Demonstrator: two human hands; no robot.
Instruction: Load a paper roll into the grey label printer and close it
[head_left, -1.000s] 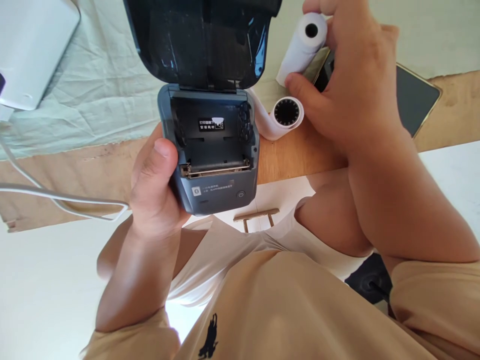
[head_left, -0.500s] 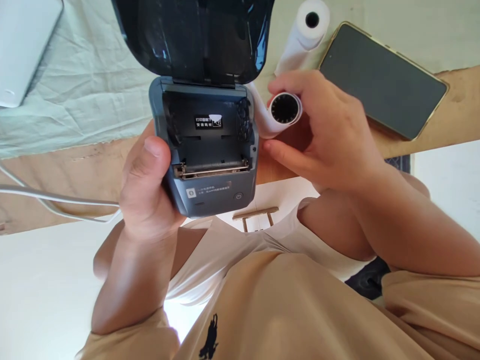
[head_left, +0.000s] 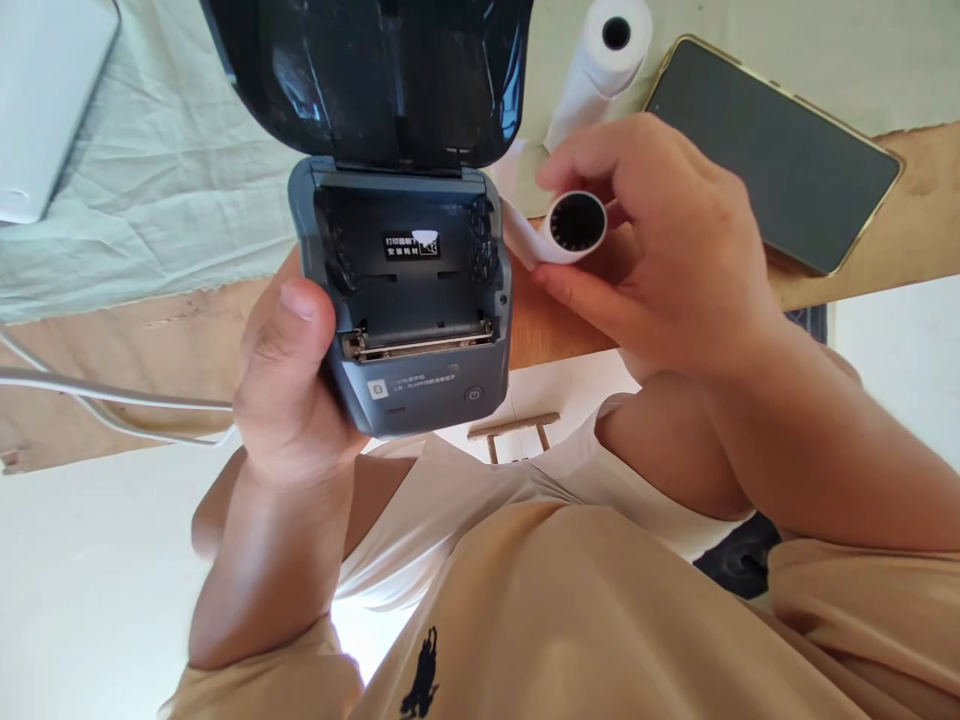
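Pointing hollow end up, the white roll (head_left: 551,248) sits gripped by the right hand (head_left: 679,235), fingers curled, just right of the printer (head_left: 420,300) the left hand (head_left: 289,395) clasps.

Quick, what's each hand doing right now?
Left hand: closed around the side of the dark printer, its lid up.
Right hand: thumb and fingers holding the wide-cored paper roll.

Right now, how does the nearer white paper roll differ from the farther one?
The near roll has a wide, notched core; the far roll has a narrow one. The near roll is thinly wound, the far roll thickly. The right hand holds the near roll; the far roll sits unheld on green cloth. Both are white.
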